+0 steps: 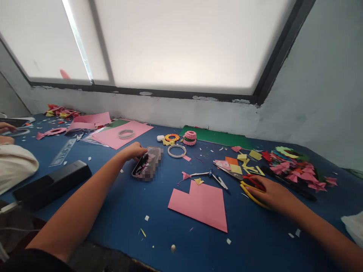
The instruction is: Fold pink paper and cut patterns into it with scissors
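Note:
My left hand [133, 151] touches the upper left edge of a phone in a clear case [149, 162] on the blue table, its fingers closed on that edge. At the right, my right hand [262, 189] has its fingers around the yellow and red handles of the scissors [236, 174], whose blades point left over small paper pieces. Between my hands, a pink sheet [202, 204] with a notched corner lies flat. Just above it are a compass [210, 173] and a yellow paper scrap [199, 181]. A roll of tape [176, 151] lies right of the phone.
Pink sheets [124, 134] and a green sheet [215, 136] lie near the wall. Folded paper pieces [303, 170] are piled at the right. A black case [53, 183] and a clear ruler [62, 152] are at the left, near another person's hand [7, 127].

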{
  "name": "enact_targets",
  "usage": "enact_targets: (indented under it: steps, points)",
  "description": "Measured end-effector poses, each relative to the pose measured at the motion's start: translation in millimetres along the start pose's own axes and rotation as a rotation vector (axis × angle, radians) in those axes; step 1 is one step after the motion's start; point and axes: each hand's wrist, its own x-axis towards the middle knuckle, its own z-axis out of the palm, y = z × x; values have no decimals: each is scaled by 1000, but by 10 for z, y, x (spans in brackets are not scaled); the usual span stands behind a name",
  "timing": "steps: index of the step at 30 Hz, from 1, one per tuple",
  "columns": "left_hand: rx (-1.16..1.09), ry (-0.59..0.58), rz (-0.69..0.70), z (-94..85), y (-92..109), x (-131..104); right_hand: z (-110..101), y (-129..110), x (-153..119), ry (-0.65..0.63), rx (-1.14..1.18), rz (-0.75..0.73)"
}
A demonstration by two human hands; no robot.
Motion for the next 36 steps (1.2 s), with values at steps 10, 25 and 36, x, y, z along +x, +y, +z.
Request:
enact_targets:
  steps: [10, 25, 36]
  points:
    - [-4, -177, 169, -252, 145, -271, -13, -12, -20, -11, -11, 11]
    - [12, -222, 223, -294, 192, -390, -29, -38, -27, -3, -17, -16]
    - [28, -214, 213, -296, 204, -396, -22, -23, -10, -47, -8, -3]
